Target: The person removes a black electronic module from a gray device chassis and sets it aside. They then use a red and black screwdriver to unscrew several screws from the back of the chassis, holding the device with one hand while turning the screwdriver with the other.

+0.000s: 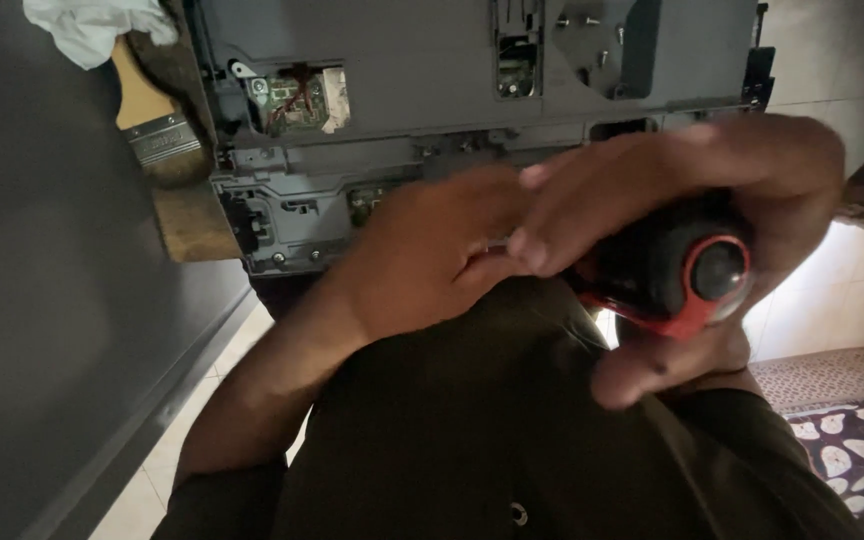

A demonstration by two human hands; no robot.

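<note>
Below the grey chassis (452, 90), screwdriver handle (677, 265) sits clamped in right hand (712, 200) fingers (632, 185); left hand (432, 250) fingers curled alongside.

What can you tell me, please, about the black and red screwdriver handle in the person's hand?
The screwdriver handle is bulbous and black with a red ring around a glossy, dark rounded end cap facing the camera, and a red edge underneath. It looks like rubbery plastic. The right hand wraps it from above, thumb below; the left hand meets it at the front, hiding the shaft. It sits just below the opened grey device chassis.
</note>
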